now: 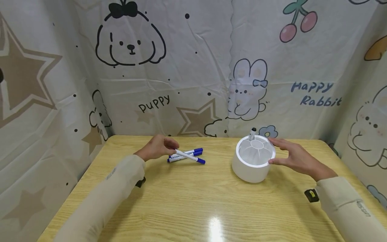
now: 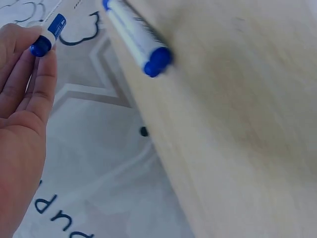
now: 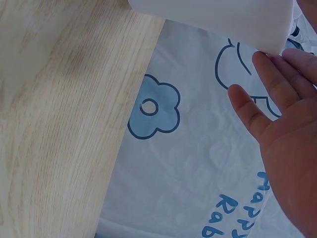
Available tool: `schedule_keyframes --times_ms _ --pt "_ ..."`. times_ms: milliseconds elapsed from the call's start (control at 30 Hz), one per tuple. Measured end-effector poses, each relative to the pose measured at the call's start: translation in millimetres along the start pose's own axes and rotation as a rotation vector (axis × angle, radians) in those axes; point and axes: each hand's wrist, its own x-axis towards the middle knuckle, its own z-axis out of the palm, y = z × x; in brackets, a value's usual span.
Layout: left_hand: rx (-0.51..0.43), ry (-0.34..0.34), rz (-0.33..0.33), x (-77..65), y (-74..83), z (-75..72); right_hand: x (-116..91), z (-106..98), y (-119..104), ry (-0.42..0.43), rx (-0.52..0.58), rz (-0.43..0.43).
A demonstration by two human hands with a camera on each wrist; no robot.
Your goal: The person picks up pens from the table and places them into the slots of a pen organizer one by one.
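Observation:
My left hand point(image 1: 155, 148) pinches the end of a white marker point(image 1: 188, 156) with a blue cap, between thumb and fingertips. In the left wrist view, the blue end of the held marker point(image 2: 47, 39) shows at the fingertips. Just behind it, more blue-capped markers point(image 1: 198, 151) lie side by side on the table. To the right stands a round white pen organizer point(image 1: 251, 171) with divided compartments. One black-capped marker point(image 1: 252, 133) stands in a back compartment. My right hand point(image 1: 294, 156) rests against the organizer's right side, fingers and thumb spread and nearly straight.
The wooden table point(image 1: 181, 201) ends at a back edge against a hanging printed cloth point(image 1: 193, 67). The cloth also runs along the left and right sides. A dark wrist device point(image 1: 311, 195) sits under the right sleeve.

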Motion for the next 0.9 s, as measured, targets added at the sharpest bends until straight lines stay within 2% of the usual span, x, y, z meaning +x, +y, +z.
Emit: schedule_keyframes --times_ms 367,533,767,900 --pt "-0.109 0.067 0.068 15.6 35.3 0.0 -1 1 -1 -0.01 0.008 0.019" --pt "-0.118 0.07 0.08 21.7 51.2 2.0 -3 1 -2 -0.022 0.01 0.033" --pt "-0.148 0.076 0.141 34.5 71.5 4.5 -1 -1 -2 -0.016 0.004 0.021" --pt "-0.124 0.075 0.159 40.5 83.7 6.7 0 -1 -2 -0.011 0.003 0.006"
